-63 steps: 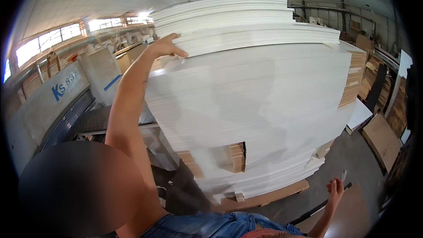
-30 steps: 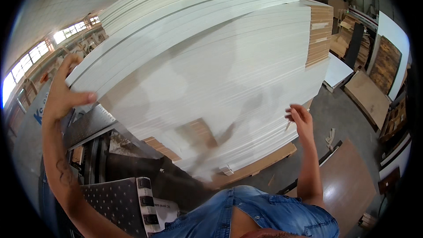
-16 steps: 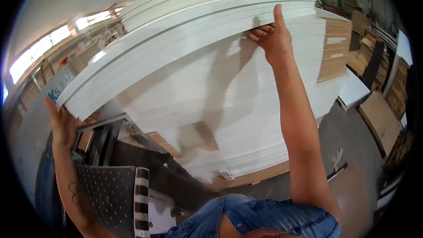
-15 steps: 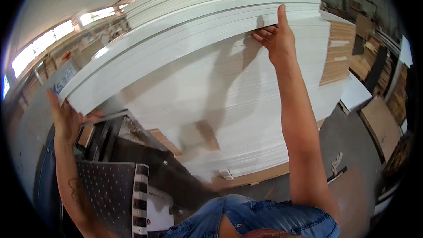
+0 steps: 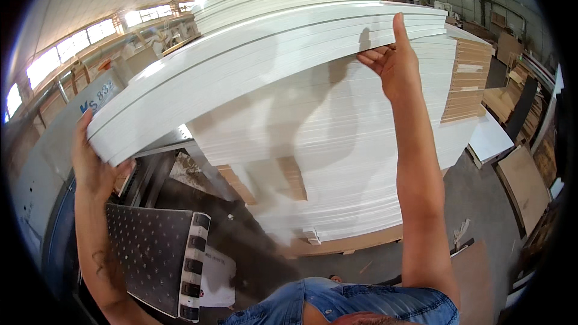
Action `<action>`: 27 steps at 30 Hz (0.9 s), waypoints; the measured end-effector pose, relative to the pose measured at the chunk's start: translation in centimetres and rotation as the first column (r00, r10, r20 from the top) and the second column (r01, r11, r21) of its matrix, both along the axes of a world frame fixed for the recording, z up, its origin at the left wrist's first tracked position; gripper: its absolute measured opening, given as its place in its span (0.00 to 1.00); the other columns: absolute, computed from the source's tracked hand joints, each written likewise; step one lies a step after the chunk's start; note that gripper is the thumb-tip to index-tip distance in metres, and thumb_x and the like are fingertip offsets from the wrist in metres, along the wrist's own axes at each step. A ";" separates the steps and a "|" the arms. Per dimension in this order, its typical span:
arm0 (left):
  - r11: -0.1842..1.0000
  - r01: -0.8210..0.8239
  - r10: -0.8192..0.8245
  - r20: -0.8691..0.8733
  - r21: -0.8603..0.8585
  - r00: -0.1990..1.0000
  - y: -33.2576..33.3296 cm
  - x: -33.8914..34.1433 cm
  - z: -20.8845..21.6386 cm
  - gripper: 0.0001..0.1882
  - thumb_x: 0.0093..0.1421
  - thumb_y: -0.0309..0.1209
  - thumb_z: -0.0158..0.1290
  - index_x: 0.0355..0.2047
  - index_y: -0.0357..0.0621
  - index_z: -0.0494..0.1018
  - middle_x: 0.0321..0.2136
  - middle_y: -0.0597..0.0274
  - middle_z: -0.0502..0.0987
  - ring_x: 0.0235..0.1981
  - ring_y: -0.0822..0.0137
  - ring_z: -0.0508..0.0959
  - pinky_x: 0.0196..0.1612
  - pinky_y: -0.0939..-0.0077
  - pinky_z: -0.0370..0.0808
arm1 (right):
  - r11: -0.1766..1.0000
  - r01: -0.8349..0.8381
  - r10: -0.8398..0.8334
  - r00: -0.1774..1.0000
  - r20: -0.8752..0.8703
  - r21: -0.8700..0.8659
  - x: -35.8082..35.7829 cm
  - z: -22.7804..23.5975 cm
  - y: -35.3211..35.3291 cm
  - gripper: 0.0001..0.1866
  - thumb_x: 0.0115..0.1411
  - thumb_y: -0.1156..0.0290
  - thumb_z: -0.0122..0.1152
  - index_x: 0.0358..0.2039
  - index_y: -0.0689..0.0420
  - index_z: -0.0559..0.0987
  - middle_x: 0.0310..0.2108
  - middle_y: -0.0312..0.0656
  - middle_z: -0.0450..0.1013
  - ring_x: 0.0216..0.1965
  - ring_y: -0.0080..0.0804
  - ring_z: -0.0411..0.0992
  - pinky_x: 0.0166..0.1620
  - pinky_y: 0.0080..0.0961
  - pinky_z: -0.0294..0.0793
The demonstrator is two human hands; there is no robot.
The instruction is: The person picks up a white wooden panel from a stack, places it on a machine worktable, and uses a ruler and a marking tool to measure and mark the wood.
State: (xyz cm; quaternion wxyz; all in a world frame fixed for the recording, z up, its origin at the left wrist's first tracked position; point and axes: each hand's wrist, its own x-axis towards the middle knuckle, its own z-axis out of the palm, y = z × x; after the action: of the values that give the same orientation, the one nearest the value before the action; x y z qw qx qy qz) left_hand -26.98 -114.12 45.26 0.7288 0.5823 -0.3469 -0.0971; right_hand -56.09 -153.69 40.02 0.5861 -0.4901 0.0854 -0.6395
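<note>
Two bare hands, one layer of long boards, one tall pile. Leftmost, a grey machine [image 5: 48, 162], just outside the left hand [image 5: 95, 162]. Left grip: closed around the near left corner of the white boards [image 5: 241, 69], thumb up along the end, fingertips beneath. Below, a black dotted panel [image 5: 150, 256], apart from the boards.

White boards: on top of the pile [image 5: 343, 138], left end jutting past the pile's left edge; long axis slanting from that near left end to the pile's far right corner. They extend rightward and away from the left hand. Behind their front edge, a shorter stack [image 5: 295, 0]. Under the pile, a brown pallet [image 5: 373, 239].

Right hand [image 5: 394, 63]: in front of the boards' front edge, short of their right end; most of their length lies leftward of it. Right grip: part-open, thumb upright before the edge, fingers at the underside; firm hold cannot be told. The left hand is nearer an end.

Rightmost, one brown sheet [image 5: 522, 186] on the floor.
</note>
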 end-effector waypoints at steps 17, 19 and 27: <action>0.901 -0.264 0.135 -0.358 -0.344 0.924 24.6 5.0 -15.3 0.32 0.62 0.53 0.48 0.54 0.37 0.73 0.46 0.51 0.80 0.46 0.52 0.82 0.45 0.57 0.81 | 0.983 -0.057 -0.003 0.947 0.321 0.175 2.6 -1.9 14.1 0.48 0.56 0.34 0.68 0.65 0.56 0.67 0.62 0.45 0.69 0.61 0.41 0.69 0.64 0.40 0.71; 0.918 -0.169 0.035 -0.351 -0.359 0.936 27.9 6.4 -19.3 0.33 0.60 0.51 0.50 0.56 0.36 0.72 0.52 0.49 0.77 0.55 0.50 0.76 0.60 0.54 0.72 | 0.974 -0.086 0.011 0.942 0.337 0.209 3.3 -3.6 15.5 0.43 0.56 0.39 0.71 0.62 0.56 0.70 0.57 0.43 0.72 0.58 0.41 0.71 0.62 0.39 0.72; 0.757 -0.383 0.128 -0.455 -0.529 0.881 36.6 2.4 -31.0 0.37 0.57 0.51 0.50 0.59 0.35 0.68 0.52 0.46 0.75 0.55 0.47 0.75 0.60 0.52 0.70 | 0.956 -0.134 0.047 0.948 0.314 0.262 4.1 -10.4 22.7 0.39 0.54 0.46 0.69 0.58 0.60 0.73 0.54 0.45 0.74 0.56 0.43 0.71 0.61 0.40 0.72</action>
State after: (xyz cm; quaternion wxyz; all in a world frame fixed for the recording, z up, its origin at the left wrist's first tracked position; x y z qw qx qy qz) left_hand -24.63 -77.50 14.23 0.9362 0.3296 -0.1220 0.0073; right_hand -52.03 -130.99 29.67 0.6848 -0.3012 0.0608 -0.6608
